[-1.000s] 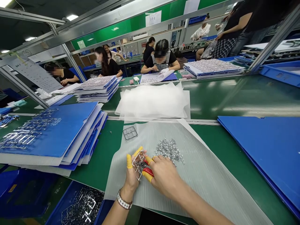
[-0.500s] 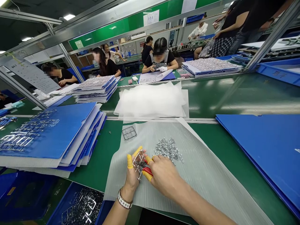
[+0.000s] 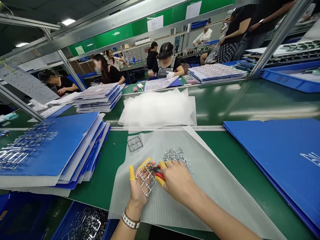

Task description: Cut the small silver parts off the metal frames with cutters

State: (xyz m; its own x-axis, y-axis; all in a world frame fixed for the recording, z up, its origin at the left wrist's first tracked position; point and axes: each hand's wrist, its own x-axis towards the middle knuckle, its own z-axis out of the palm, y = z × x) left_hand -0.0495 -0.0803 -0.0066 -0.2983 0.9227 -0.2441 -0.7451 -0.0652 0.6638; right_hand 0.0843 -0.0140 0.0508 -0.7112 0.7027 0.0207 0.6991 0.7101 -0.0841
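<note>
Shifted a little since the earlier frame, the bench sits further left in the head view, and the hands have eased slightly apart, showing more of the metal frame [image 3: 146,178]. The left hand [image 3: 136,190] holds that frame upright against its palm, gripped between thumb and fingers, with yellow finger cots [image 3: 132,173] on them and a beaded bracelet [image 3: 130,221] at the wrist. The right hand [image 3: 177,181] closes around red-handled cutters [image 3: 160,176], whose tips touch the frame's right edge. Both hands are over a ribbed plastic sheet [image 3: 212,190] on a green bench [image 3: 105,186]. On that sheet, just beyond the right hand, lies a heap of small metal parts [image 3: 176,156], and a smaller loose frame [image 3: 135,144] lies further up. White foam sheets [image 3: 155,111] lie beyond, stacked blue folders [image 3: 50,150] stand to the left, and a blue board [image 3: 272,160] lies to the right. Across the bench, a co-worker [image 3: 166,65] wearing white gloves sits at another stack.
</note>
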